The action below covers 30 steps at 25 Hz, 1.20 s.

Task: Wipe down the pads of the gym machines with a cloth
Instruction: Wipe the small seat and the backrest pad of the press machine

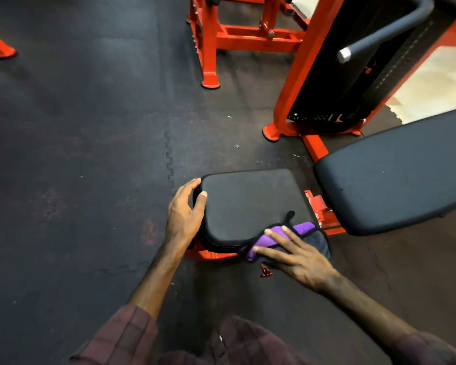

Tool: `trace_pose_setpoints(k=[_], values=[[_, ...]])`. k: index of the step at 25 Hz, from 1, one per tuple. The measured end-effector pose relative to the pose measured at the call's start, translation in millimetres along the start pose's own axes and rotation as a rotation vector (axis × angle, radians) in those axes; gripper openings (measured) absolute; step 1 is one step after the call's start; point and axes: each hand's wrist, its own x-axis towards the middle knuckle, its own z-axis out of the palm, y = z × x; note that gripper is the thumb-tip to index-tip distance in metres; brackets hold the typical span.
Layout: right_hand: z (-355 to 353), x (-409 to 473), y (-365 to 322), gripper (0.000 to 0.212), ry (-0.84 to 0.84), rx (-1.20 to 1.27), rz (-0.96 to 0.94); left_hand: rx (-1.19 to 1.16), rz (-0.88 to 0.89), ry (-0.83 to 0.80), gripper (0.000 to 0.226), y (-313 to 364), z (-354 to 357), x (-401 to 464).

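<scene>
A black seat pad (250, 204) of a red-framed bench lies in the middle of the view. My left hand (186, 213) grips its left edge, thumb on top and fingers curled round the side. My right hand (295, 255) presses a purple and grey cloth (304, 229) flat against the pad's near right corner with straight fingers. The long black back pad (395, 175) of the same bench stretches away to the right, untouched.
A red machine with a black weight-stack cover (353, 75) and a grey handle (379, 35) stands behind the bench. Another red frame (221, 35) stands at the top centre. Dark rubber floor mats (77, 154) spread to the left. A small red part (266, 271) lies on the floor.
</scene>
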Motion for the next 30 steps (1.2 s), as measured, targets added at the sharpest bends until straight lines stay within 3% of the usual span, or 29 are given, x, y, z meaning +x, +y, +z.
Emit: trace_pose_setpoints(k=[3, 6, 9, 12, 15, 18, 21, 24, 27, 30], values=[[-4, -43, 19, 0.042, -0.004, 0.058, 0.095, 0.060, 0.010, -0.022, 0.042, 10, 16, 5], [5, -10, -14, 0.036, 0.077, 0.206, 0.245, 0.204, 0.054, -0.079, 0.048, 22, 39, 21], [13, -2, -12, 0.031, 0.145, 0.160, 0.090, 0.532, 0.175, -0.239, 0.045, 41, 69, 42], [11, -56, 30, 0.038, 0.171, 0.164, 0.167, 0.743, 0.225, -0.415, 0.051, 61, 99, 57], [13, -90, 45, 0.065, 0.146, 0.271, 0.341, 0.835, 0.220, -0.494, 0.055, 73, 124, 68], [8, -89, 33, 0.080, 0.227, 0.450, 0.519, 0.841, 0.218, -0.583, 0.058, 86, 151, 79], [-17, -87, 22, 0.077, 0.511, 0.599, 0.779, 0.795, 0.262, -0.630, 0.061, 93, 183, 81], [-65, -79, 39, 0.067, 0.672, 0.417, 0.860, 0.728, 0.360, -0.682, 0.067, 103, 225, 70], [-112, -88, 87, 0.075, 0.779, 0.181, 1.014, 0.631, 0.433, -0.708, 0.062, 122, 266, 61], [-141, -101, 127, 0.070, 0.930, 0.107, 1.151, 0.492, 0.517, -0.673, 0.060, 147, 296, 67]])
